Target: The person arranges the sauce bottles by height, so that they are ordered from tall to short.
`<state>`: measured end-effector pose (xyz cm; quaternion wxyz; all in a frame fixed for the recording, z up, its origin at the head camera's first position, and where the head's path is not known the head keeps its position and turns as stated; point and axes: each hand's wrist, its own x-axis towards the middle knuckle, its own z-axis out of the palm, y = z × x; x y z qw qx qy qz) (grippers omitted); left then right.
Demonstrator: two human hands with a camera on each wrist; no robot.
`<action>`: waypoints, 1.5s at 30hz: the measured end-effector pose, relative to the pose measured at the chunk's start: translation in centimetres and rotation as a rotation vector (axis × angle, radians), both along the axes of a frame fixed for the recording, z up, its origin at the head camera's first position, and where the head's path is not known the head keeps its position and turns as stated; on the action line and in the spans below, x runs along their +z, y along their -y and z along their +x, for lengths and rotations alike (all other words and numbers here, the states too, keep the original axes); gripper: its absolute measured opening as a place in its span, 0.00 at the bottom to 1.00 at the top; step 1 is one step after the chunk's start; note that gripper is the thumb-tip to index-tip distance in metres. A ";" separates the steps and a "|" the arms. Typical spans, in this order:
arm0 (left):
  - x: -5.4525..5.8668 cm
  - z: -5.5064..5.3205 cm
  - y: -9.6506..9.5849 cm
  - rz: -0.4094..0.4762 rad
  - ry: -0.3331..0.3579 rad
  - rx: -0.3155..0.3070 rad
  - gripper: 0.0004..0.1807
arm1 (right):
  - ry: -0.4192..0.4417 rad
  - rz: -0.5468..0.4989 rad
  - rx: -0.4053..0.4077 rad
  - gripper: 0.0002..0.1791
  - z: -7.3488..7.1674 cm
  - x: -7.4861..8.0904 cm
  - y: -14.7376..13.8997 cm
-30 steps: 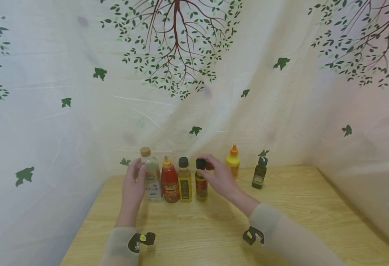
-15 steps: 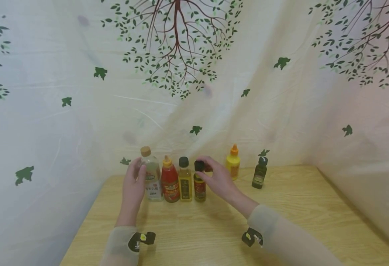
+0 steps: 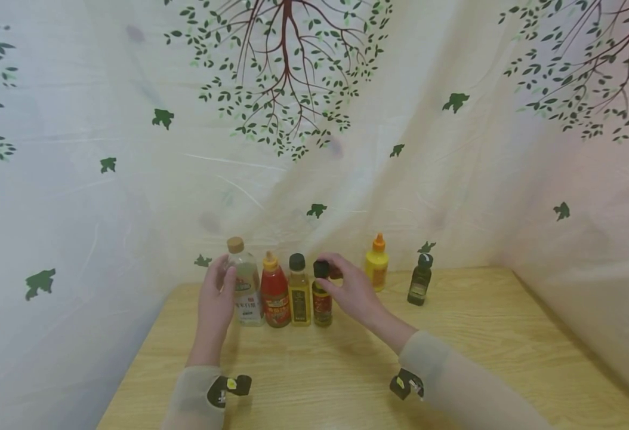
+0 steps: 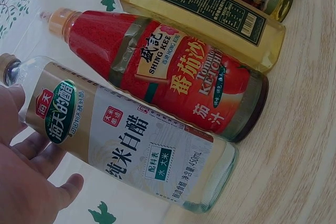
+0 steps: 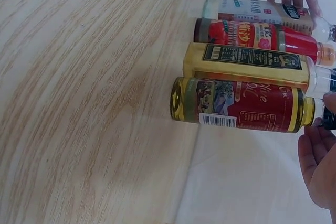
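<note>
A row of bottles stands upright on the table. At its left end is the white rice vinegar bottle [image 4: 142, 135], and my left hand [image 3: 216, 304] rests its fingers against that bottle's side, thumb held apart. Beside the vinegar comes a red tomato ketchup bottle [image 4: 163, 72]. A square bottle of yellow oil [image 3: 299, 298] with a dark cap follows. The olive oil bottle [image 5: 252, 106], with its red label, closes the row on the right. My right hand [image 3: 354, 289] pinches its black cap between thumb and fingers.
Farther right, a yellow squeeze bottle [image 3: 377, 269] with an orange nozzle stands near the back edge, and a small dark green bottle [image 3: 419, 280] beyond it. A leaf-printed curtain [image 3: 132, 209] hangs directly behind the wooden table [image 3: 304, 370].
My right hand has shifted the olive oil bottle slightly left, closer to the yellow oil bottle. The left hand and the vinegar bottle have stayed in place.
</note>
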<state>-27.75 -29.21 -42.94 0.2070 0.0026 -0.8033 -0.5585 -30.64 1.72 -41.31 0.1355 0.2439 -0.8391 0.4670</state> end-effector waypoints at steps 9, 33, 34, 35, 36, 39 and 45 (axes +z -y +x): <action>-0.1 -0.2 0.0 -0.011 -0.006 0.005 0.35 | -0.014 -0.009 -0.002 0.24 0.0 0.0 0.3; 0.0 -0.3 0.0 0.012 -0.015 -0.011 0.35 | -0.003 0.003 -0.025 0.25 -0.1 -0.1 0.4; 0.0 -0.3 0.0 0.012 -0.017 -0.012 0.35 | -0.003 0.004 -0.029 0.25 -0.1 -0.1 0.4; 0.0 -0.3 0.0 0.012 -0.017 -0.012 0.35 | -0.003 0.003 -0.031 0.26 -0.1 -0.1 0.4; 0.0 -0.4 0.1 0.012 -0.018 -0.011 0.35 | -0.002 0.003 -0.032 0.26 -0.1 -0.1 0.4; -0.1 -0.5 0.1 0.009 -0.017 -0.009 0.35 | 0.003 -0.001 -0.035 0.27 -0.2 -0.2 0.5; -0.1 -0.6 0.1 0.006 -0.011 -0.008 0.35 | 0.008 -0.017 -0.033 0.28 -0.1 0.0 0.6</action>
